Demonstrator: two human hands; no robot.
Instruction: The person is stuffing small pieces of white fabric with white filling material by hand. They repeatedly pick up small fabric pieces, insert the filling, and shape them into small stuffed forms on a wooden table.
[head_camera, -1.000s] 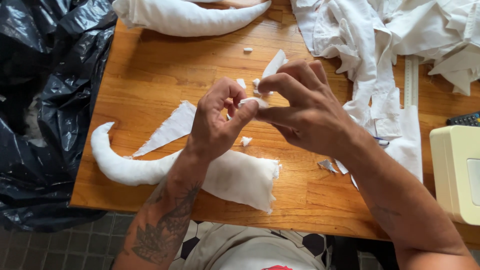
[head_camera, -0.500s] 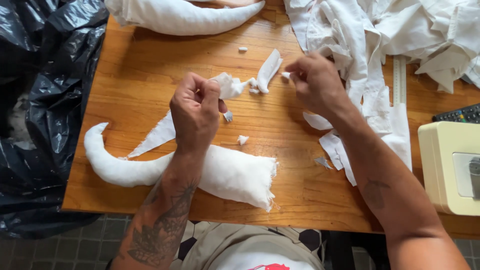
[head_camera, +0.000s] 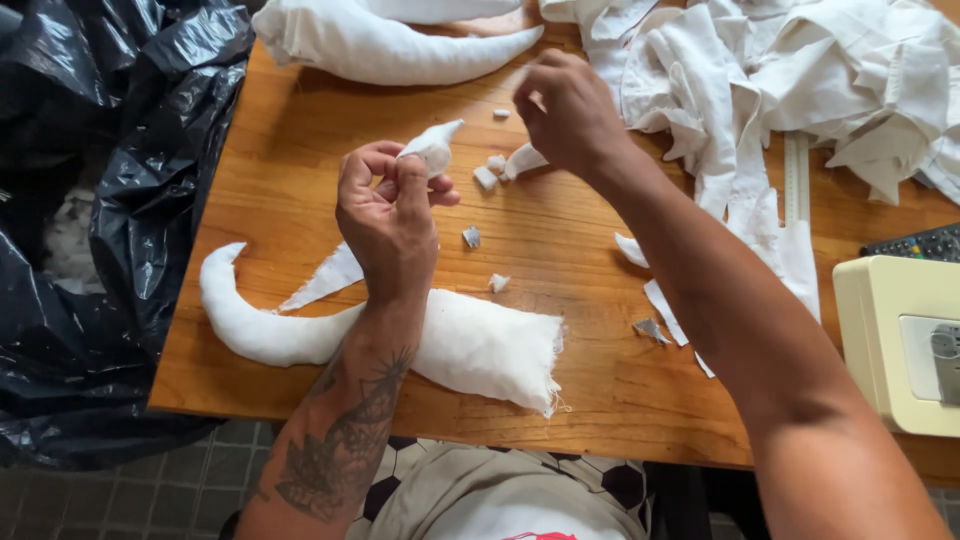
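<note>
Your left hand (head_camera: 388, 215) is pinched shut on a small white stuffed piece (head_camera: 432, 148), held above counter (head_camera: 560, 240) center. Right hand (head_camera: 566, 110) hovers farther right, fingers curled; can't tell if it grips anything. Fabric scraps (head_camera: 505, 165) lie btwn them. Stuffed curved tail shape (head_camera: 480, 345) sits at near edge, black bag (head_camera: 110, 200) left.

White stuffed fabric horn (head_camera: 400, 335), white cloth scraps (head_camera: 790, 70), orange-brown wooden table (head_camera: 570, 240), glossy black plastic bag (head_camera: 100, 200), cream box (head_camera: 900, 340)
</note>
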